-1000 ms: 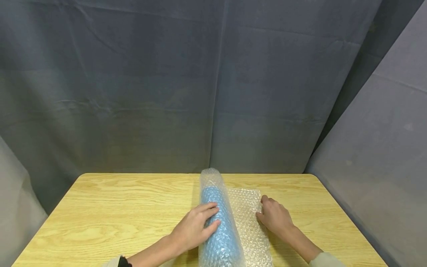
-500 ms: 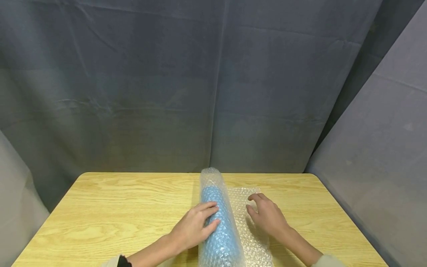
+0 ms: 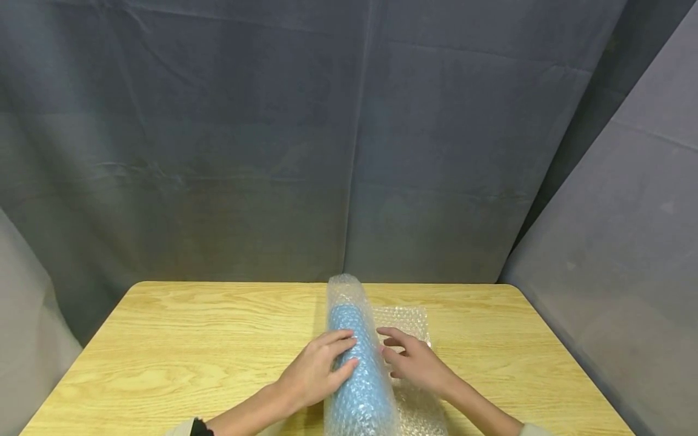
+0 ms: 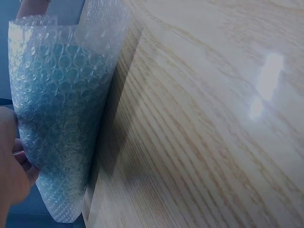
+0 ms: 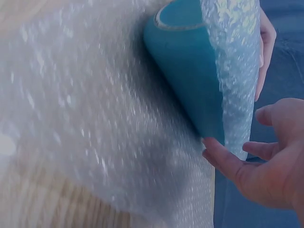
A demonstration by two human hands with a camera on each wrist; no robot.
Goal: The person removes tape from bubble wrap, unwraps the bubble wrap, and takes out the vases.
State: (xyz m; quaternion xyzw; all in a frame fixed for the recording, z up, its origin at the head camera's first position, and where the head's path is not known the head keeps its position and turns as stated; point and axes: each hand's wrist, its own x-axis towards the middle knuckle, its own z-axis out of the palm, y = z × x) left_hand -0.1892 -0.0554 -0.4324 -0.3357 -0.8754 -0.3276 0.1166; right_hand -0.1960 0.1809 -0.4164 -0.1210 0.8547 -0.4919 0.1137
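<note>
A blue cylinder (image 5: 187,76) with a pale ring at its end lies on a sheet of bubble wrap (image 3: 403,318). One part of the wrap goes over it from the left; the rest stretches flat to the right. My left hand (image 3: 319,369) rests on the wrapped cylinder from the left, its fingers loosely bent over the top. Beside the cylinder's right side is my right hand (image 3: 417,363), above the flat wrap, with its fingers spread and slightly bent. In the right wrist view, that hand's fingertips come close to the cylinder and the wrap; whether they touch I cannot tell.
Everything stands on a light wood-grain table (image 3: 191,339) with rounded far corners. A dark grey curtain (image 3: 245,151) hangs behind the table, and a lighter grey cloth (image 3: 616,254) slopes along the right side.
My right hand has left the right edge of the flat wrap and moved left to the cylinder's side. My left hand has stayed in place on the cylinder.
</note>
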